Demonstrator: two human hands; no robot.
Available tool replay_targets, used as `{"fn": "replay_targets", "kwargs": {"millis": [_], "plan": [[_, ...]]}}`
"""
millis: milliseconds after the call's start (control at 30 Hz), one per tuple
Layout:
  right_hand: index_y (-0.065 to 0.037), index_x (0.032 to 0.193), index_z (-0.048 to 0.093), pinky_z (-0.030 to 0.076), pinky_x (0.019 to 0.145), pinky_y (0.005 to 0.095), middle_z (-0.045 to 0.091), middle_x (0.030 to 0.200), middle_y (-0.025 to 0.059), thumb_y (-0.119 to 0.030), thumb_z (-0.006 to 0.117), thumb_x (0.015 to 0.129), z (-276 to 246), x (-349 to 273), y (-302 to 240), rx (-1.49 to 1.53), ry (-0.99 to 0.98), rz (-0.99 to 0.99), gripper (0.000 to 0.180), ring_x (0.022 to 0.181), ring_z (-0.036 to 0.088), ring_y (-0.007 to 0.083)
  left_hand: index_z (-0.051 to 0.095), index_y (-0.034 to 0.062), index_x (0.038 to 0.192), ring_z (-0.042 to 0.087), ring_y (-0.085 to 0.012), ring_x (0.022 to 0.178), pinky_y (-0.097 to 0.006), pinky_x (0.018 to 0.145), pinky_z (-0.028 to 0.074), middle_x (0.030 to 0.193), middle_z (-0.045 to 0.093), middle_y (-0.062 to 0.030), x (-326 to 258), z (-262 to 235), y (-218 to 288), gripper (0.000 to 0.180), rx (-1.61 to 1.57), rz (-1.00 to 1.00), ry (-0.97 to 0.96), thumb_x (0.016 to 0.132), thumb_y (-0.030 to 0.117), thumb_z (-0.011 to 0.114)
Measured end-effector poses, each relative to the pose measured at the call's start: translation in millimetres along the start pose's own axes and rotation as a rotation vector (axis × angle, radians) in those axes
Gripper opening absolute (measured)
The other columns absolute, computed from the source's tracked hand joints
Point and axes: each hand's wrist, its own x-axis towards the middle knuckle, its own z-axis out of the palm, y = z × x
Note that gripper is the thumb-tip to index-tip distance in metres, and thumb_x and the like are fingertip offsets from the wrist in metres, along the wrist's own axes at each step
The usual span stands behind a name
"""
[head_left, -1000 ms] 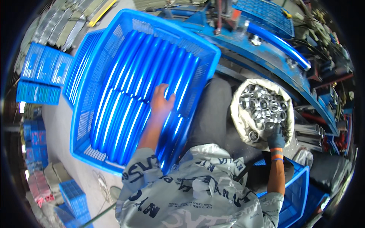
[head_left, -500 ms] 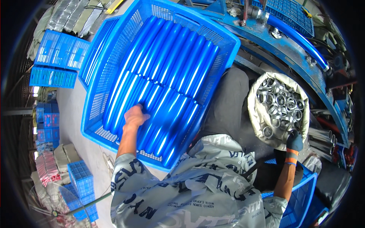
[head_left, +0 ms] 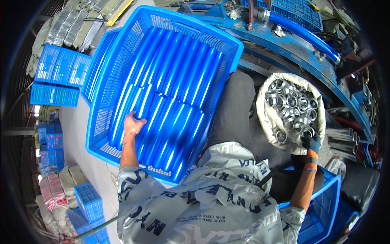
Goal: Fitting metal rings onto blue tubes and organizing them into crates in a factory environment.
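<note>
Shiny blue metal tubes (head_left: pixel 178 81) lie side by side in two rows inside a large blue plastic crate (head_left: pixel 90 136). My bare left hand (head_left: pixel 134 124) is closed around one tube of the near row, whose far end sits a little raised over its neighbours. At the right, my right hand (head_left: pixel 310 141), in a dark glove with an orange cuff, reaches into a pale cloth sack (head_left: pixel 265 122) of silvery metal rings (head_left: pixel 292 101). Its fingers are closed on a ring (head_left: pixel 307 133) at the sack's near edge; the fingertips are partly hidden.
A blue machine frame (head_left: pixel 292 53) with a blue tube (head_left: pixel 302 34) mounted on it curves across the far right. Bare metal pipes (head_left: pixel 343 136) lie right of the sack. Another blue crate (head_left: pixel 325 203) stands by my right arm. Stacked blue crates (head_left: pixel 63 65) and wrapped bundles are at the left.
My left hand has come nearer and closed on a tube, which has shifted slightly from the row. The right hand has stayed at the sack's near edge, its fingers now around a ring.
</note>
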Motion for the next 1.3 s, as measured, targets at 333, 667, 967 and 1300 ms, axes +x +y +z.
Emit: {"fn": "replay_targets", "kwargs": {"millis": [333,667,967,1300], "plan": [[-0.007,0.134,0.076,0.065,0.078,0.0396,0.078,0.126,0.0105,-0.036,0.086,0.103,122.7,-121.8,-87.9,0.984,-0.408,-0.038,0.044,0.099,0.075,0.0247,0.053,-0.0053,0.166,0.074,-0.0382,0.137,-0.046,0.12,0.055,0.147,0.075,-0.0276,-97.7,-44.9,291.1,0.092,-0.38,0.724,-0.313,0.088,0.023,0.094],[0.0,0.147,0.07,0.07,0.109,0.0549,0.067,0.16,0.0235,-0.036,0.074,0.115,146.2,-191.1,-118.5,1.544,-0.532,-0.153,0.048,0.144,0.068,0.0484,0.066,-0.0009,0.151,0.083,-0.0363,0.115,-0.045,0.103,0.063,0.126,0.083,-0.0233,-162.7,-38.7,412.5,0.082,-0.277,1.267,-0.554,0.077,0.017,0.098],[-0.002,0.153,0.069,0.067,0.108,0.0497,0.07,0.157,0.0173,-0.056,0.059,0.119,137.3,-203.4,-132.5,1.237,-0.5,-0.305,0.064,0.144,0.07,0.0431,0.071,0.0034,0.146,0.082,-0.038,0.114,-0.045,0.103,0.063,0.126,0.082,-0.019,-174.7,-46.0,433.7,0.074,-0.234,1.435,-0.469,0.077,0.021,0.093],[0.001,0.163,0.059,0.061,0.12,0.0451,0.068,0.158,0.0176,-0.02,0.096,0.096,129.3,-223.3,-163.8,1.016,-0.469,-0.533,0.08,0.143,0.07,0.0293,0.075,0.0061,0.142,0.081,-0.0391,0.105,-0.046,0.095,0.063,0.116,0.082,-0.0169,-177.8,-73.0,443.0,0.067,-0.118,1.571,-0.423,0.077,0.015,0.09]]}}
